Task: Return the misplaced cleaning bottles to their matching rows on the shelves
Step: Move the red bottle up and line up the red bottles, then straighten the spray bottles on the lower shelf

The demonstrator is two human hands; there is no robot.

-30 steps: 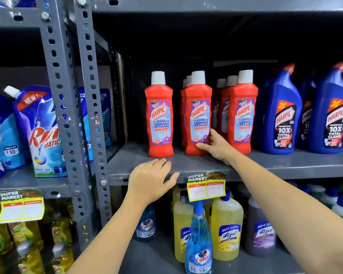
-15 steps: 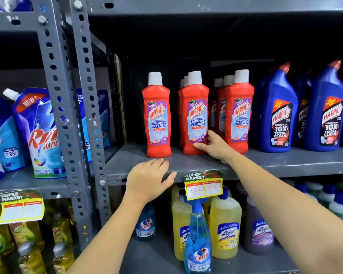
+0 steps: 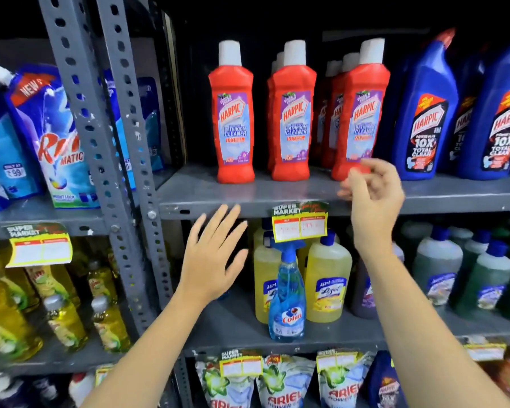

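Observation:
Red Harpic bathroom cleaner bottles (image 3: 293, 113) stand in rows on the grey middle shelf (image 3: 277, 195), with blue Harpic bottles (image 3: 424, 113) to their right. A blue Colin spray bottle (image 3: 287, 293) stands alone in front of yellow Lizol bottles (image 3: 327, 284) on the shelf below. My right hand (image 3: 371, 192) hovers in front of the shelf edge, fingers loosely curled, holding nothing. My left hand (image 3: 212, 254) is spread flat below that shelf edge, left of the spray bottle, empty. It hides something blue behind it.
A perforated grey upright (image 3: 112, 142) divides this bay from detergent pouches (image 3: 50, 136) and yellow-green dish liquid bottles (image 3: 56, 304) on the left. Price tags (image 3: 299, 225) hang from shelf edges. Purple and green Lizol bottles (image 3: 442, 272) fill the lower right; Ariel pouches (image 3: 286, 387) sit at the bottom.
My right hand has let go of the red bottle's base and pulled back off the shelf. My left hand dropped below the shelf edge and spread open. The view tilted down.

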